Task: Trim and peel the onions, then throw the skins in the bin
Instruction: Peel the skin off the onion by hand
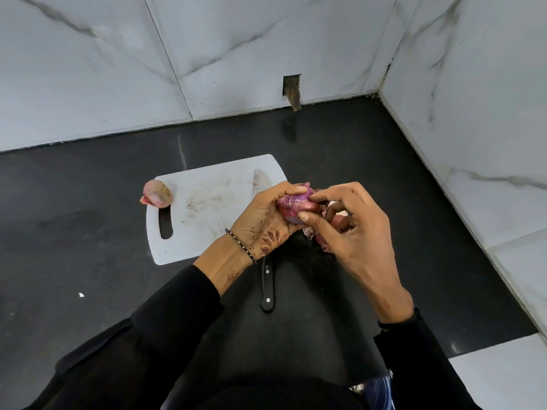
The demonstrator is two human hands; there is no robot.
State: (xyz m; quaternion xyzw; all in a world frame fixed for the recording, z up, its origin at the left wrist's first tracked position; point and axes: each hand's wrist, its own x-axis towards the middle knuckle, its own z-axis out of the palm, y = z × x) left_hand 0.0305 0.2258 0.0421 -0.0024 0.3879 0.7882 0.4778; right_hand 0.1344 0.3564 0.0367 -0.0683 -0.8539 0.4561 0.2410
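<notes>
Held onion point(296, 207): up off the counter point(88, 232), over the board's point(204, 208) right edge, between both hands. Mostly covered, axis hard to call; one pointed end sticks out far-right. Purple, glossy, part peeled.
Left hand point(266, 223): fingers curled round it from the left, gripping.
Right hand point(355, 232): thumb and forefinger pinching the onion's surface, other fingers loosely bent.
Skins point(322, 241): pink scraps under the hands, just right of the board.
Spare onion point(157, 193): on its side at the board's far-left corner, axis roughly left-right, nub pointing left. Pale pink dry skin on.
Knife point(267, 291): blade on the board pointing far, black handle overhanging the near edge.
</notes>
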